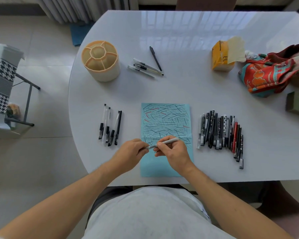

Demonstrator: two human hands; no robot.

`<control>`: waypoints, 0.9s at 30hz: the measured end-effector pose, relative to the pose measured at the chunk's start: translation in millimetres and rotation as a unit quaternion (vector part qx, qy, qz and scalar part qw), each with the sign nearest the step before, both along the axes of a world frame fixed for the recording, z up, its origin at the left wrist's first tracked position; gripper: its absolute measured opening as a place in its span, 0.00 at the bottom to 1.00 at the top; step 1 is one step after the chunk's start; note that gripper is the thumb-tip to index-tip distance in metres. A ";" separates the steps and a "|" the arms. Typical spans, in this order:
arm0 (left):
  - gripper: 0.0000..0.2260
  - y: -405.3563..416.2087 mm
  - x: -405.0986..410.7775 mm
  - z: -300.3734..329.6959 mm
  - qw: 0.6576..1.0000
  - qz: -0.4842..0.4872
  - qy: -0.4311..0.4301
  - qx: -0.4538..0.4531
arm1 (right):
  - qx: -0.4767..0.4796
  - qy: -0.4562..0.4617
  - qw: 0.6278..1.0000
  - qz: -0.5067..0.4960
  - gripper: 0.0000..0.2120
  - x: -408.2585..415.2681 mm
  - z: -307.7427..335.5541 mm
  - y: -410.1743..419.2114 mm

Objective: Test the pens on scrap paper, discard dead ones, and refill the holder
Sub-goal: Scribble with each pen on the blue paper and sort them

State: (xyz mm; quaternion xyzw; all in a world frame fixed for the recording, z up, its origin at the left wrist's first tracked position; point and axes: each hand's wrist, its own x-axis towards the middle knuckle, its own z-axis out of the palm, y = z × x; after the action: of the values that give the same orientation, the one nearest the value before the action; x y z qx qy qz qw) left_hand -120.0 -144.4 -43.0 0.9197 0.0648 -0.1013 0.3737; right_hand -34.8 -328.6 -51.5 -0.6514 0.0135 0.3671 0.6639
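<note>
A light blue scrap paper (166,121), covered in black and a few red strokes, lies at the table's near edge. Over its lower part both hands hold one grey pen (169,141). My right hand (172,151) grips the barrel, and my left hand (133,150) pinches the pen's left end, where the cap or tip sits. A row of several pens (220,133) lies right of the paper. Several clear and black pens (110,126) lie to its left. Another small group of pens (147,65) lies beside the round beige holder (100,62), whose compartments hold nothing.
A yellow tissue pack (224,56) and a red patterned cloth bag (272,71) sit at the far right. A greenish box (298,104) sits at the right edge. A chair with houndstooth fabric (2,83) stands on the floor to the left.
</note>
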 end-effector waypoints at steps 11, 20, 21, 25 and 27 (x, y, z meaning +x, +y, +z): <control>0.12 5.9 34.6 -6.0 1.000 0.006 -0.001 -0.018 | -0.127 0.003 0.992 -0.004 0.04 59.6 6.9 -10.3; 0.23 45.2 61.1 -26.4 0.989 -0.069 -0.004 0.132 | -0.513 -0.221 0.817 0.146 0.12 119.7 -8.9 -56.6; 0.24 47.8 61.3 -28.8 0.987 -0.080 0.003 0.140 | -0.524 -0.233 0.807 0.143 0.12 121.4 -8.2 -57.0; 0.24 54.5 58.7 -36.8 0.978 -0.107 0.015 0.178 | -0.519 -0.299 0.789 0.139 0.15 135.8 0.1 -28.3; 0.24 55.9 58.1 -37.7 0.978 -0.109 0.018 0.176 | -0.474 -0.337 0.799 0.152 0.15 149.7 4.0 7.2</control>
State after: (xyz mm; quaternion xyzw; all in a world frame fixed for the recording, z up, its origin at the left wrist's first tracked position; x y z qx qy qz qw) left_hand -61.9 -88.6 -80.7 0.9707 -0.0127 -0.1449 0.1914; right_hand 114.9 -321.4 -47.6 -0.9609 -0.1382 0.1685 0.1710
